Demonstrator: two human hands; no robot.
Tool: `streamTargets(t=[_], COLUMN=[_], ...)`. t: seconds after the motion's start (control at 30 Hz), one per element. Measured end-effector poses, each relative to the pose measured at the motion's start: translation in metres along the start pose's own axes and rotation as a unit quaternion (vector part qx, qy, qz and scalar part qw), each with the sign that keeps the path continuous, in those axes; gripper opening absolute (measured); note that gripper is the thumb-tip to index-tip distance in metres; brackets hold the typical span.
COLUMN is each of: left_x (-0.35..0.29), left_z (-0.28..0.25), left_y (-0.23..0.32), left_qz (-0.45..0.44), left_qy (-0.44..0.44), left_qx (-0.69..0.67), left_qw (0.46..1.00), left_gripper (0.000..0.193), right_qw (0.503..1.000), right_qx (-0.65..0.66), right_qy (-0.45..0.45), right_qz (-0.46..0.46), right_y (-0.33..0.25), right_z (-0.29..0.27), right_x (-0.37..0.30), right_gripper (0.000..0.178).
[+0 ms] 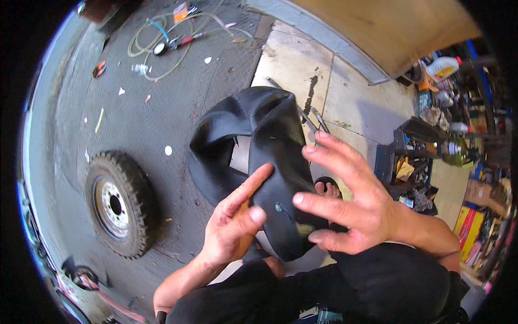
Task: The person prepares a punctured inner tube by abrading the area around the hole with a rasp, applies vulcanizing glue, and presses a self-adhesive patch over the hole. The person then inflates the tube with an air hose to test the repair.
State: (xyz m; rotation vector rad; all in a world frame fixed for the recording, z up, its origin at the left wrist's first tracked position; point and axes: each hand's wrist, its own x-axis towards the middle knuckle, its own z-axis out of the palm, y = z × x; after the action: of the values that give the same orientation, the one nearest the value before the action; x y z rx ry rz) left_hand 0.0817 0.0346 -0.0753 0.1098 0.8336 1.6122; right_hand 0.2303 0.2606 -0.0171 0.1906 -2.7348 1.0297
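A black rubber inner tube [280,129], limp and folded, lies in front of me at the edge between the dark mat and the pale tiles. On its near part sits a small greenish-grey spot [278,207]; I cannot tell whether it is a patch or glue. My left hand [232,229] is at the tube's left side, its index finger stretched out over the rubber and its thumb apart. To the right of the spot, my right hand [350,202] is spread, fingers apart, over the tube. Neither hand holds anything; whether the fingertips touch the rubber cannot be told.
A knobby tyre on a silver rim [116,205] lies at the left. Farther off is a coiled clear hose [143,43] with a pressure gauge [160,49]. Metal bars [318,120] lie beyond the tube. Crowded shelves [475,113] and a black tool bin [396,167] stand right.
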Motion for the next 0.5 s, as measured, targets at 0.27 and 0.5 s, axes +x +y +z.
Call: streamTargets(t=[0.27,0.5], left_x=[-0.028,-0.027], left_z=[-0.013,-0.012], left_y=[0.018,0.026], left_qz=[-0.066,-0.073], left_qy=[0.026,0.046], left_qx=[0.019,0.018], left_qw=[0.997,0.996], left_gripper=[0.1,0.096], right_qw=[0.995,0.994], right_qx=[0.016,-0.017], right_qy=[-0.091,-0.095], right_qz=[-0.046,-0.044], right_y=[0.005,0.002], right_z=[0.036,0.038], right_x=[0.03,0.046], right_gripper=[0.05,0.044])
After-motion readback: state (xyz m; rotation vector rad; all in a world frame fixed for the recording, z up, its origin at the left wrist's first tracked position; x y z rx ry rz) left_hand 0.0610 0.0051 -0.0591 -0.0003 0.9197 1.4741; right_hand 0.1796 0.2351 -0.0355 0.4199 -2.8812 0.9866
